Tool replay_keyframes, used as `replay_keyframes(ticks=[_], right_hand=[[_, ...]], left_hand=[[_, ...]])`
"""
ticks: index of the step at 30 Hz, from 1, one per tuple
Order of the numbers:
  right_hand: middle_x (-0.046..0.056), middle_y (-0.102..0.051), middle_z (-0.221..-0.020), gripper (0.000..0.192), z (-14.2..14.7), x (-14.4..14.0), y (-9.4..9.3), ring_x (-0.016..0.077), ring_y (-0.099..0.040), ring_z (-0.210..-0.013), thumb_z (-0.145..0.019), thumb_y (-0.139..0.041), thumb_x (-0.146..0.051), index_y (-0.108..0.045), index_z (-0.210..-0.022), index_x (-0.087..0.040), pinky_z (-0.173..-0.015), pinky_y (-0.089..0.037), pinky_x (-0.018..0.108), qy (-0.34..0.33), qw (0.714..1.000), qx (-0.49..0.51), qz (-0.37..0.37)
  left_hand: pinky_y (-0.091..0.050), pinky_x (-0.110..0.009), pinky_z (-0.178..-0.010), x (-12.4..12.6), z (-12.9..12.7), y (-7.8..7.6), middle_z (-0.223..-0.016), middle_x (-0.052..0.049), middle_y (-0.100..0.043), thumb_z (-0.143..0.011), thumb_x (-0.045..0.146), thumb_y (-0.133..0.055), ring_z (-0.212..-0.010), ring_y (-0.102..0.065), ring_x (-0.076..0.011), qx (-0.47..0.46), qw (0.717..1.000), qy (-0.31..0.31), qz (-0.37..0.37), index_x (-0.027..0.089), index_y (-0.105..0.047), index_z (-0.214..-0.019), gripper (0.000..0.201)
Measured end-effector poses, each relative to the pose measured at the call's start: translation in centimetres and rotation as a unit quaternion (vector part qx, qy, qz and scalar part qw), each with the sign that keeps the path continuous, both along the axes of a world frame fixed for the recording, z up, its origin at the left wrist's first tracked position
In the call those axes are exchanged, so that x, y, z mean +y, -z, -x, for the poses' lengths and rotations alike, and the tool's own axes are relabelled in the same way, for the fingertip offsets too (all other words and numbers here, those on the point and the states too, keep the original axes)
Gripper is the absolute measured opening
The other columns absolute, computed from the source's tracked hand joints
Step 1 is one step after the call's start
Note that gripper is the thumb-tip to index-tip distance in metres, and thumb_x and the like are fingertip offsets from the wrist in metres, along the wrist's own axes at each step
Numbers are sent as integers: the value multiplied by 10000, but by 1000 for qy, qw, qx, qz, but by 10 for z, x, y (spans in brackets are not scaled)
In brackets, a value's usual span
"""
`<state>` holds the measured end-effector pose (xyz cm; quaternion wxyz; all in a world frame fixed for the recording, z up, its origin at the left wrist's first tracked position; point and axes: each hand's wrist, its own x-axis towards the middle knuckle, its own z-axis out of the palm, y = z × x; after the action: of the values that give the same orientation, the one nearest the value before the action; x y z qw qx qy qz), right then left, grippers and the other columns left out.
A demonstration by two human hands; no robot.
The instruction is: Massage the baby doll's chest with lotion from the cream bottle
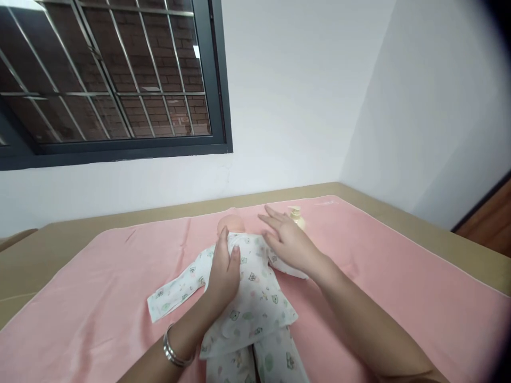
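Doll (230, 223) in printed shirt (257, 306) lies at six o'clock on pink cloth (115, 276), the left hand (225, 270), grip uncurled, at the shirt's eleven o'clock and the right hand (288, 238), grip wide and empty, at one o'clock; light, even strokes with flat palms would likely serve best.

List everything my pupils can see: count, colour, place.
Walls: two, white, back and right
Window: one, dark-framed, back wall
Bars: several, silvery, across window
Brickwork: one stretch, brown, outside
Wooden panel: one, brown, right edge
Table: one, tan, below window
Sheet: one, pink, on table
Doll: one, peach-headed, on sheet
Top: one, white patterned, on doll
Trousers: one pair, white patterned, below
Pump bottle: one, yellowish, sheet's back
Rounded edge: one, brown, far left
Bangle: at least one, silver, left wrist
Left hand: one, over doll's top
Right hand: one, near bottle
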<state>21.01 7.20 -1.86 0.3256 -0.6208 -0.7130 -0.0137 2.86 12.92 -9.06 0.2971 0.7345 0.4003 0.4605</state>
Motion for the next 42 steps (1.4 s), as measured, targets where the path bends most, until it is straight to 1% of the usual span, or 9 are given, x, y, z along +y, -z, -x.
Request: replay_keyframes(ticks=[3, 7, 13, 18, 22, 27, 33, 38, 42], right_hand=[[130, -397, -1452, 465, -32, 1, -12, 261, -346, -1355, -940, -321, -247, -454, -1371, -133, -1111, -271, 456, 91, 996, 14, 11], [225, -400, -1423, 486, -65, 17, -7, 281, -377, -1332, -910, -291, -137, -407, -1363, -4, -1034, -364, 381, 202, 977, 5, 70], [209, -493, -1353, 433, -74, 33, 8, 276, -543, -1175, -844, -369, -98, -541, -1240, -61, -915, -436, 353, 212, 969, -56, 110], [246, -552, -1268, 436, -58, 30, 11, 321, -570, -1117, -778, -472, -105, -563, -1202, -57, -966, -370, 450, 266, 947, -157, 87], [249, -625, -1118, 342, -49, 33, 5, 280, -668, -895, -778, -490, -124, -606, -1094, -64, -773, -461, 363, 307, 927, -188, 101], [191, -682, -873, 215, -45, 44, -9, 267, -678, -855, -817, -472, -144, -642, -942, -102, -738, -465, 343, 331, 921, -148, 146], [217, -648, -1023, 273, -36, 50, -9, 275, -660, -932, -859, -434, -178, -623, -1042, -103, -790, -459, 377, 360, 901, -110, 216], [244, -470, -1325, 402, -26, 42, -4, 285, -634, -957, -857, -377, -178, -515, -1223, -83, -745, -475, 397, 318, 904, -100, 267], [205, -543, -1230, 380, -17, 27, -6, 276, -636, -881, -909, -268, -235, -589, -1077, -122, -721, -475, 409, 259, 936, -102, 216]], left_hand=[[-332, -484, -1093, 1, -36, -30, -1409, -135, -454, -933, 521, -296, -1328, -405, -250, -179, 957, 107, 201, 234, -331, -1392, 543], [-513, -458, -891, 26, -92, -56, -1373, -251, -445, -895, 570, -273, -1210, -534, -300, -303, 784, 214, 497, 114, -323, -1386, 672], [-567, -377, -754, 56, -145, -67, -1408, -244, -405, -912, 510, -211, -1209, -530, -286, -417, 690, 221, 549, 80, -279, -1417, 666], [-565, -358, -724, 59, -155, -61, -1415, -246, -397, -905, 537, -230, -1216, -522, -299, -434, 680, 228, 546, 71, -255, -1427, 700], [-556, -373, -760, 56, -141, -56, -1404, -231, -422, -898, 535, -291, -1204, -537, -284, -428, 676, 240, 550, 104, -283, -1415, 672], [-530, -431, -853, 36, -90, -58, -1391, -231, -441, -882, 537, -371, -1199, -540, -309, -437, 664, 276, 540, 97, -376, -1355, 645], [-457, -473, -969, 5, -20, -64, -1369, -193, -486, -891, 521, -375, -1217, -525, -313, -470, 633, 313, 529, 117, -424, -1323, 594], [-451, -447, -957, -10, 9, -70, -1319, -184, -533, -919, 467, -316, -1167, -563, -310, -439, 666, 195, 571, 93, -441, -1289, 540], [-443, -418, -955, -17, 17, -73, -1271, -174, -570, -925, 435, -309, -1127, -590, -291, -400, 691, 127, 588, 90, -486, -1235, 497]])
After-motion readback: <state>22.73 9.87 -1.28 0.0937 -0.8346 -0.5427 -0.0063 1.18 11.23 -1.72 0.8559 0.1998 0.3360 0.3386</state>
